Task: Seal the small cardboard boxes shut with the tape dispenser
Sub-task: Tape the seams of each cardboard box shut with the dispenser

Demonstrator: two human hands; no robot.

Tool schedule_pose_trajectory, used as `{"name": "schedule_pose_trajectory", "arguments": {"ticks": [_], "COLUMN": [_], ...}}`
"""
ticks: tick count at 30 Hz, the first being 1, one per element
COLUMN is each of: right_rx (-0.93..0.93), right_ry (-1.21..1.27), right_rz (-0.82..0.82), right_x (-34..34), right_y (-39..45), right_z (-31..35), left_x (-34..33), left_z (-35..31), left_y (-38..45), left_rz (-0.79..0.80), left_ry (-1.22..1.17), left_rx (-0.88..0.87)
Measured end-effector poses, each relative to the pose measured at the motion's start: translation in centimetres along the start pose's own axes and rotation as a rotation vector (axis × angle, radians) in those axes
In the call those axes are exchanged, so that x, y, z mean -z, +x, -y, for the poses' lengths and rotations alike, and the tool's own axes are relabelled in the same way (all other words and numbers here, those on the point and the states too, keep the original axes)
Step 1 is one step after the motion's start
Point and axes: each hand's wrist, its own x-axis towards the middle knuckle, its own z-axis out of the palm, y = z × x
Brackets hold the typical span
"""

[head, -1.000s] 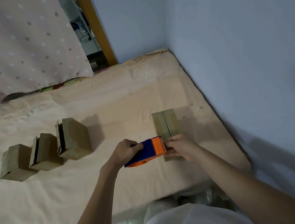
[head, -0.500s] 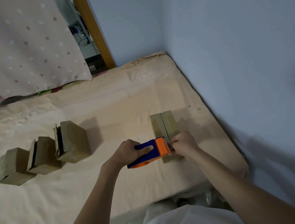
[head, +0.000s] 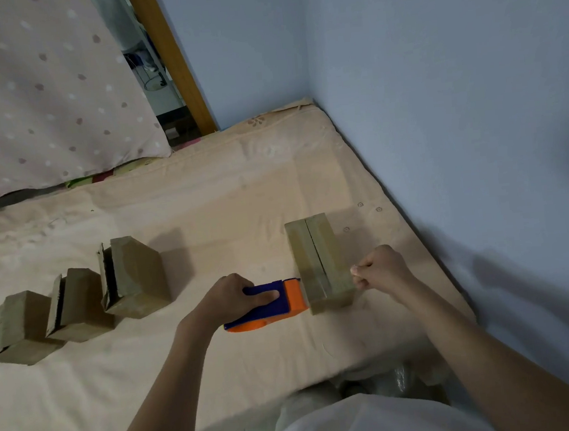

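The tape dispenser (head: pixel 266 302) is blue and orange, and it sits right against the left side of the closed box (head: pixel 318 264) on the bed (head: pixel 206 205). Its orange end touches the box near the corner closest to the person. The left hand (head: pixel 230 297) wraps around the blue handle, with the thumb lying flat along the top. The closed box has two flaps that meet in a line down the middle. The right hand (head: pixel 380 268) is just on the other side of this box, with its fingers curled in and the fingertips pressed together in a pinch. It may be pinching tape, but the tape is too hard to see to be sure. Far to the left of the closed box stand three more boxes in a row: a big one (head: pixel 133 276), a middle one (head: pixel 74 304) and an end one (head: pixel 19 328). A blue wall (head: pixel 455 97) is to the right of the closed box, and a spotted cloth (head: pixel 42 92) hangs far behind it.
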Motion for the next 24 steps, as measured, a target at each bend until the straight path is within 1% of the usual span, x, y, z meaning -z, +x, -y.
{"name": "schedule_pose_trajectory", "arguments": {"ticks": [5, 8, 24], "right_rx": [-0.033, -0.04, -0.056], "right_ry": [-0.003, -0.049, -0.113], "right_rz": [-0.014, -0.012, -0.002], "right_x": [0.2, 0.2, -0.7], "right_y": [0.5, 0.7, 1.3], "right_z": [-0.2, -0.2, -0.8], "left_x": [-1.1, -1.3, -2.5], "left_z": [-0.5, -0.5, 0.1], "left_y": [0.8, 1.0, 1.8], "left_rz": [0.003, 0.008, 0.05], "left_ry": [-0.076, -0.111, -0.129], "left_rx": [0.026, 0.031, 0.074]}}
